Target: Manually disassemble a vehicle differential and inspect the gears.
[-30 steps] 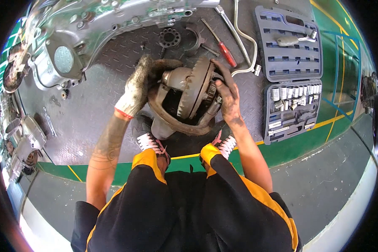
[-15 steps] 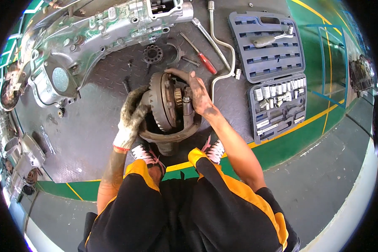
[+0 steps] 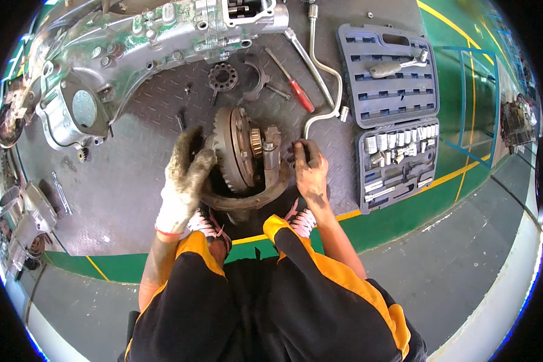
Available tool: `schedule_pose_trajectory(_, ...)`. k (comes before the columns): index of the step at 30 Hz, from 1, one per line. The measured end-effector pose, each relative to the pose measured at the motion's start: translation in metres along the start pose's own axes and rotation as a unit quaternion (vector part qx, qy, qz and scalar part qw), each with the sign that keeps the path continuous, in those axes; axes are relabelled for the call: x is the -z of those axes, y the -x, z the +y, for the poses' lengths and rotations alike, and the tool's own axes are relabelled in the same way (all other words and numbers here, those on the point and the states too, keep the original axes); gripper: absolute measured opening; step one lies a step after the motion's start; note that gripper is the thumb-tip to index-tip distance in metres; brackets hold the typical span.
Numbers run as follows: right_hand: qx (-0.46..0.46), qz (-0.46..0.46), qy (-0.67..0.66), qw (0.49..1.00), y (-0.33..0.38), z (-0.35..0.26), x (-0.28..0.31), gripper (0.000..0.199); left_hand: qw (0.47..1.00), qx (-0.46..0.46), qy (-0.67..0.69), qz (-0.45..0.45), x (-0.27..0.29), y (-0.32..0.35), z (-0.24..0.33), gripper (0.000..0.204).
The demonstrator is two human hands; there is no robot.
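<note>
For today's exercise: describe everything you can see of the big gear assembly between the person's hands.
The gear assembly is a heavy, greasy metal unit: a large toothed ring gear, a brass-coloured bearing and a darker housing. It stands on edge, tilted, in a dark round carrier on the checker-plate mat, just ahead of the person's shoes. The gloved left hand presses its toothed side; the bare right hand rests at its other side.
</note>
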State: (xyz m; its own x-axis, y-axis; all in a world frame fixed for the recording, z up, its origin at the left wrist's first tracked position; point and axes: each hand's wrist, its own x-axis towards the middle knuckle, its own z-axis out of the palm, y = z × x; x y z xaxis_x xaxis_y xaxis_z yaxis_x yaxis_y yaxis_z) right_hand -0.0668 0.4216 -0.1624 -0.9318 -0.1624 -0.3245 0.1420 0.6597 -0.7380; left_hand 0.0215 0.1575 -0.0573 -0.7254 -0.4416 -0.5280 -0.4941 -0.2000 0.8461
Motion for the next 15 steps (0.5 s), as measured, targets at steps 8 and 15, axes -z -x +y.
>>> schedule_pose_trajectory(8,0.075,-0.044,0.271,0.959,-0.012,0.030,-0.011,0.039,0.892,-0.280,-0.352,-0.029,-0.045,-0.025,0.030,0.076)
schedule_pose_trajectory(15,0.209,-0.048,0.301,0.929,0.011,0.037,0.050,0.027,0.891,-0.279,-0.355,-0.057,-0.032,-0.018,0.032,0.069)
